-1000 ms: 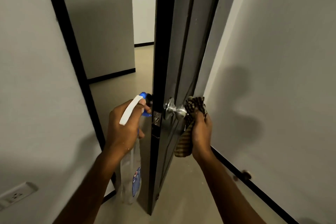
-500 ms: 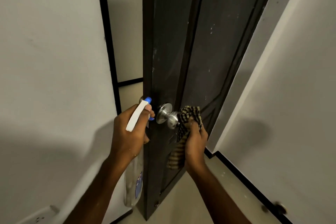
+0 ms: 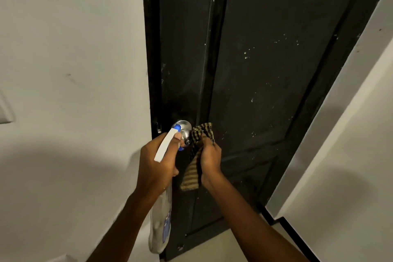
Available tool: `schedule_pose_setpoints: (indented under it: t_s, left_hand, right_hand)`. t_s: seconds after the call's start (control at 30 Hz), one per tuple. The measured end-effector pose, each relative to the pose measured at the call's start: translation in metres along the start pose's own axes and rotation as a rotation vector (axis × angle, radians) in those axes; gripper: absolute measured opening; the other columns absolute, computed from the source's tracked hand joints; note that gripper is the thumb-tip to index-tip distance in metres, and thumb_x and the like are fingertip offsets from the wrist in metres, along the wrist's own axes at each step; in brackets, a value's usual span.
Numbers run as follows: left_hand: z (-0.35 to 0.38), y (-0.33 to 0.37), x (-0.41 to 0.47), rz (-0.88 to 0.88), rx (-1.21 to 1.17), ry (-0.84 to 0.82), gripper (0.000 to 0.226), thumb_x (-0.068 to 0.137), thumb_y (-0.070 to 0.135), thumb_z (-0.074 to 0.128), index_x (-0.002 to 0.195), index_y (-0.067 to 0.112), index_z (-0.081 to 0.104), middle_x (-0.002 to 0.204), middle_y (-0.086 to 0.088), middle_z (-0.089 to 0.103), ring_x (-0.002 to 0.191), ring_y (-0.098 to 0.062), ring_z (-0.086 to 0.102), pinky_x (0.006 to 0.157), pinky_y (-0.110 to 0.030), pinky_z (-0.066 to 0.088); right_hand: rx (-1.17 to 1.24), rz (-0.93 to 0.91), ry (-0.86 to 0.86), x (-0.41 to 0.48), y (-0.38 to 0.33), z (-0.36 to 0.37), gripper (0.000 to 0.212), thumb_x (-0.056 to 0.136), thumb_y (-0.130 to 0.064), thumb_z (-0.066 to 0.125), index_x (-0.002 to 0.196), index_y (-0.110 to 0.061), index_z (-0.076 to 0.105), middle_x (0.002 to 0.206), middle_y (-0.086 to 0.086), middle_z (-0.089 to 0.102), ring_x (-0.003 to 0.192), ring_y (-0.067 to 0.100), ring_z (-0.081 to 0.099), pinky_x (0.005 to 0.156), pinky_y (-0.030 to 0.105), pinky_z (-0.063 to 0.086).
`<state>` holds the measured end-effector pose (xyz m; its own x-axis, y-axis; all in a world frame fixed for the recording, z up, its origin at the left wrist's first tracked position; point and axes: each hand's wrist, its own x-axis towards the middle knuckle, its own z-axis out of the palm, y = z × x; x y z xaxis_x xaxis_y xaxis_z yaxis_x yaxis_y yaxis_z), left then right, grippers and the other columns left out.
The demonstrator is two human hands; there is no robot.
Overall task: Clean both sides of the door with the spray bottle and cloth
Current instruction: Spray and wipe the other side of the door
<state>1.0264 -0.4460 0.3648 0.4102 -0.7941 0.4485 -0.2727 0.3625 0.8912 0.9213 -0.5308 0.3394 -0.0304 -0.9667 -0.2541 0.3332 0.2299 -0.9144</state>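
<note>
The dark panelled door (image 3: 265, 59) fills the middle of the view, dotted with pale specks, and sits shut in its black frame. A round silver knob (image 3: 184, 131) sticks out at its left edge. My left hand (image 3: 158, 161) grips a clear spray bottle (image 3: 160, 225) by its neck, the white and blue trigger head pointing up at the knob. My right hand (image 3: 209, 160) holds a brown checked cloth (image 3: 194, 168) just right of the knob; part of the cloth hangs below my fist.
A pale wall (image 3: 70, 70) runs left of the door frame, with a light switch plate (image 3: 5, 110) at the far left edge. Another pale wall (image 3: 344, 155) with a black skirting strip closes in on the right. Beige floor (image 3: 212, 247) shows below.
The door has swung from ajar to shut in its frame, so the room beyond is no longer visible. Both hands stayed by the knob, and the view moved closer.
</note>
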Motion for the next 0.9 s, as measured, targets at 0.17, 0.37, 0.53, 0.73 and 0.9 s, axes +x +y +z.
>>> schedule_pose_setpoints:
  t_s: [0.17,0.37,0.53,0.73,0.9]
  left_hand:
    - [0.026,0.007,0.011,0.038,0.026,0.145,0.065,0.084,0.056,0.058,0.106,-0.005,0.066,0.074,-0.004,0.065,0.060,-0.017,0.064,0.064,-0.019,0.056]
    - [0.060,0.023,0.020,-0.019,-0.023,0.199,0.103,0.069,0.073,0.066,0.120,-0.015,0.054,0.095,-0.012,0.070,0.080,-0.024,0.068,0.074,-0.040,0.059]
    - [0.062,0.037,0.045,-0.029,-0.003,0.249,0.057,0.082,0.059,0.063,0.095,0.003,0.066,0.072,-0.006,0.067,0.061,-0.025,0.064,0.052,-0.036,0.055]
    - [0.079,0.089,0.084,0.099,0.000,0.267,0.058,0.084,0.055,0.064,0.095,-0.002,0.069,0.082,-0.010,0.071,0.063,-0.025,0.068,0.056,-0.021,0.056]
    - [0.087,0.140,0.117,0.128,0.075,0.223,0.033,0.100,0.026,0.046,0.086,0.005,0.066,0.089,-0.018,0.069,0.042,-0.011,0.060,0.042,-0.023,0.051]
  right_hand:
    - [0.150,0.250,-0.112,0.040,-0.013,0.002,0.040,0.100,-0.037,0.053,0.121,-0.007,0.068,0.117,0.019,0.071,0.111,0.037,0.066,0.103,0.056,0.049]
    - [0.350,0.357,-0.337,0.070,-0.064,-0.030,0.052,0.099,-0.050,0.048,0.130,-0.011,0.062,0.125,0.021,0.063,0.114,0.039,0.059,0.095,0.055,0.048]
    - [0.470,0.298,-0.498,0.075,-0.119,-0.021,0.046,0.093,-0.043,0.055,0.122,-0.009,0.067,0.117,0.015,0.067,0.112,0.033,0.062,0.100,0.050,0.048]
    - [0.555,0.131,-0.549,0.083,-0.183,-0.015,0.042,0.090,-0.035,0.061,0.125,-0.011,0.067,0.117,0.011,0.069,0.113,0.030,0.064,0.105,0.052,0.047]
    - [0.640,-0.061,-0.476,0.070,-0.241,0.003,0.036,0.092,-0.030,0.059,0.122,-0.012,0.069,0.098,0.005,0.071,0.092,0.023,0.067,0.084,0.039,0.055]
